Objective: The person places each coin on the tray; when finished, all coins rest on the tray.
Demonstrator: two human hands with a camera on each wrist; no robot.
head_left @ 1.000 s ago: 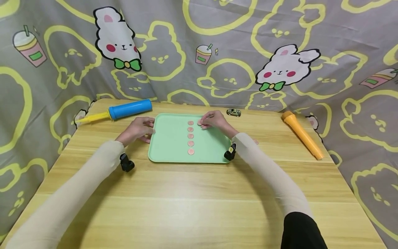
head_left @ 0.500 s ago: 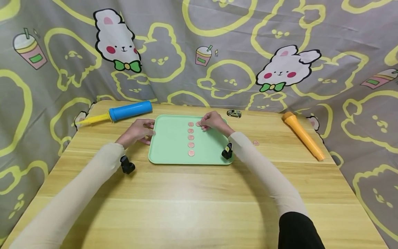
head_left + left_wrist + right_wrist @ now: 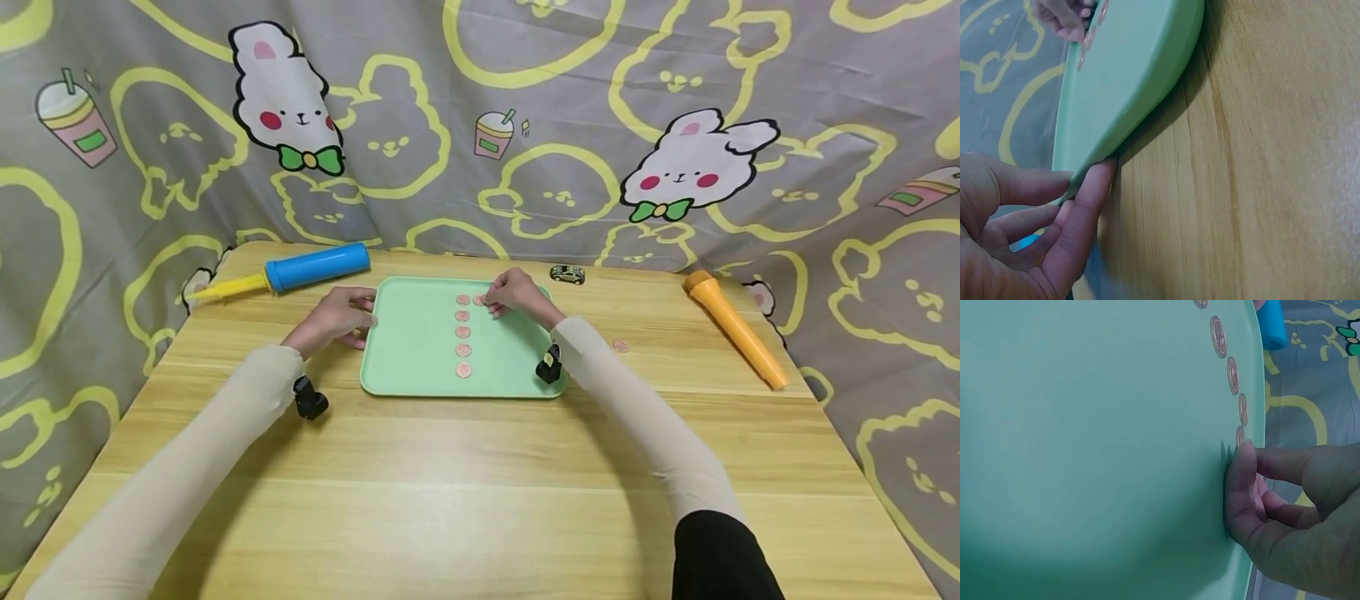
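A pale green tray [image 3: 408, 367] lies on the wooden table. My left hand [image 3: 337, 317] grips its left edge, thumb at the rim and fingers against the outside and underside, as the left wrist view shows [image 3: 1041, 231]. Several copper-coloured coins [image 3: 462, 332] form a straight column on the tray, running from near to far. My right hand [image 3: 517, 294] is over the tray's far side, pinching another coin [image 3: 478, 300] beside the column's farthest one. In the right wrist view this coin [image 3: 1240, 435] is partly covered by the fingertips of my right hand [image 3: 1297, 512].
One more coin [image 3: 620, 346] lies on the table right of the tray. A toy car [image 3: 567, 274] stands behind the tray's right corner. A blue and yellow hand pump [image 3: 318, 265] lies back left, an orange microphone-shaped object [image 3: 735, 329] at right. A patterned curtain [image 3: 420, 192] hangs behind.
My right hand has shifted slightly left, bringing its coin closer to the column's farthest coin. The loose coin on the table has come out from behind the right sleeve. My left hand stays on the tray.
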